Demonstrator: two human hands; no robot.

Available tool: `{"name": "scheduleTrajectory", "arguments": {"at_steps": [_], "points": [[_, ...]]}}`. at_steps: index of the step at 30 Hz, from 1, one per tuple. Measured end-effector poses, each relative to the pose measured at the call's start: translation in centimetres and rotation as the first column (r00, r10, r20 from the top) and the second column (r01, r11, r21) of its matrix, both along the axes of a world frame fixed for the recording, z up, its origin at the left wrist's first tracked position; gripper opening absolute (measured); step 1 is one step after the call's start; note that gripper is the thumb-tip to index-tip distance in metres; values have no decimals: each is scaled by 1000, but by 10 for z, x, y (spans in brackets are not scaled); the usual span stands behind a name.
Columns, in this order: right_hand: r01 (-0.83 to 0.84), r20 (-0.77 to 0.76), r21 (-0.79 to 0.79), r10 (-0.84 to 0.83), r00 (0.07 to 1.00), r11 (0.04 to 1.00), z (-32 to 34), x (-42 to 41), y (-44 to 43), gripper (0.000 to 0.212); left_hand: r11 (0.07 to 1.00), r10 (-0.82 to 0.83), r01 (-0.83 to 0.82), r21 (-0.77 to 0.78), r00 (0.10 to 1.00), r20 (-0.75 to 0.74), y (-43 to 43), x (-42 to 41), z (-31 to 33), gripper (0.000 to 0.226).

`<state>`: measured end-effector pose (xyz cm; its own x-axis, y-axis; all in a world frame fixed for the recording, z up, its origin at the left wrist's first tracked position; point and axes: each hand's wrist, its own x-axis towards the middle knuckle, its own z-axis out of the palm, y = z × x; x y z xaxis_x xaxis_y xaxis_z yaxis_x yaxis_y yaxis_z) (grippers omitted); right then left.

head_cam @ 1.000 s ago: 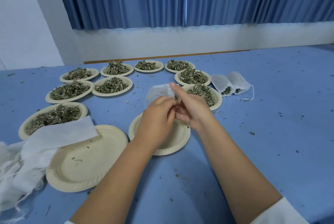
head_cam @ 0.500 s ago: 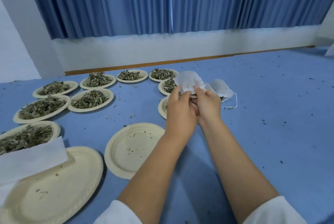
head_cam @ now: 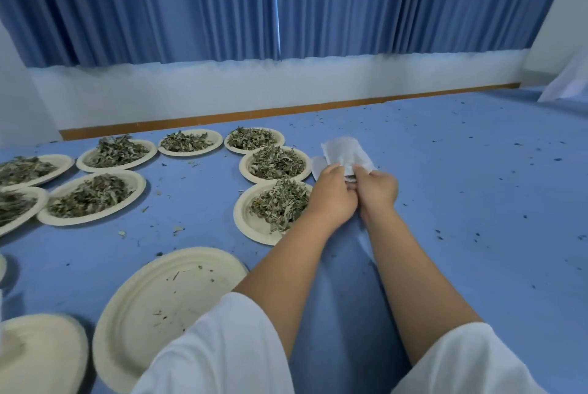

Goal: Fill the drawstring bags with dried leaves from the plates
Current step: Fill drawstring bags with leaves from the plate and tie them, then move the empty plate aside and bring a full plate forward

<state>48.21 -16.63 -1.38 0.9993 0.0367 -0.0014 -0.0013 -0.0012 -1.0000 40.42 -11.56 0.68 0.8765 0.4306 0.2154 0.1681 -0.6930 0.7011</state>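
Along the left side of the table (head_cam: 477, 202), heaped plates (head_cam: 82, 218) of dried leaves (head_cam: 92, 194) are ranged, and an emptied plate (head_cam: 152, 298) lies by the near edge. Toward the middle, the nearest heaped plate (head_cam: 254, 231) is found just beside the left hand (head_cam: 334, 194). The drawstring bag (head_cam: 346, 153) is pinched at its near end by the curled fingers of both hands, the right hand (head_cam: 377, 188) close against the left. Its long axis is pointed away from the fingers, toward the far edge. For scooping, the left hand is judged the nearer.
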Motion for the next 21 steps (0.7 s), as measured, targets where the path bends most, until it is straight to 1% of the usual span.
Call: {"name": "scheduleTrajectory", "arguments": {"at_steps": [2,4,6,9,14,16,18,21], "points": [[2,17,-78,0,1000,997,-8,2,-1,39,1000,11,-10,6,999,-41,-1,2,-5,39],[24,56,-132,-17,998,991,-10,3,-1,35,1000,31,-30,4,999,-25,-2,3,-7,26],[49,76,-149,-38,996,988,-6,1,-1,22,999,48,-48,-2,999,14,-2,1,-6,14],[106,83,-151,-94,992,983,-1,-4,-2,33,998,62,-64,30,997,51,-2,-3,-4,24],[137,191,-103,-116,975,985,8,-29,0,32,997,59,-64,46,994,90,0,-21,1,39],[112,241,-86,-88,967,990,12,-43,2,31,994,69,-76,74,992,104,4,-35,5,45],[63,295,-110,-28,955,992,17,-61,5,29,990,81,-94,104,989,122,9,-51,8,46],[-44,342,-254,132,930,966,17,-92,10,22,981,104,-125,148,985,137,18,-84,11,39]]}}
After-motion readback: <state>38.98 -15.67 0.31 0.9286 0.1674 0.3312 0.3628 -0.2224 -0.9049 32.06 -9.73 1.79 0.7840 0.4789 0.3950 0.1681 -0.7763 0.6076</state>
